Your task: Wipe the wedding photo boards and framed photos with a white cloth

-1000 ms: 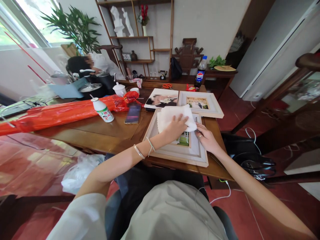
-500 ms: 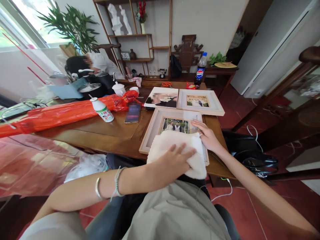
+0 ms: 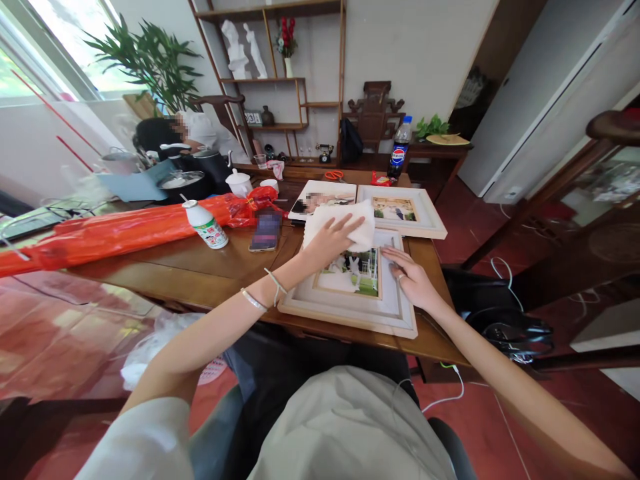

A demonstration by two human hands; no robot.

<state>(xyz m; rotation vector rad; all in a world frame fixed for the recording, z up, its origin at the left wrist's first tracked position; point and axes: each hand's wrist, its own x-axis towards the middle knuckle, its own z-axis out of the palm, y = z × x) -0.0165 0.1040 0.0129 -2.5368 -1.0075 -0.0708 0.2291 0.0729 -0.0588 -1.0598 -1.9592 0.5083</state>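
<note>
My left hand [image 3: 327,247] lies flat with spread fingers on a white cloth [image 3: 361,227], pressing it over the far edge of a pale wooden photo frame [image 3: 350,319]. Its photo [image 3: 371,283] is partly covered by my hand. My right hand [image 3: 414,280] rests with outstretched fingers on the right side of the same frame. Behind it lie a second framed photo [image 3: 425,217] and, to the left, a photo panel [image 3: 323,190], which the cloth partly hides.
Left of the frame are a phone [image 3: 265,231], a white bottle [image 3: 206,225] and a long red plastic-wrapped bundle [image 3: 125,225]. Orange-handled scissors [image 3: 334,175] and a cola bottle [image 3: 399,150] stand farther back. A person [image 3: 205,130] sits at the far left.
My left hand has pushed the cloth away from me, from the frame's near edge to its far edge, uncovering most of the photo. My right hand stays on the frame's right side.
</note>
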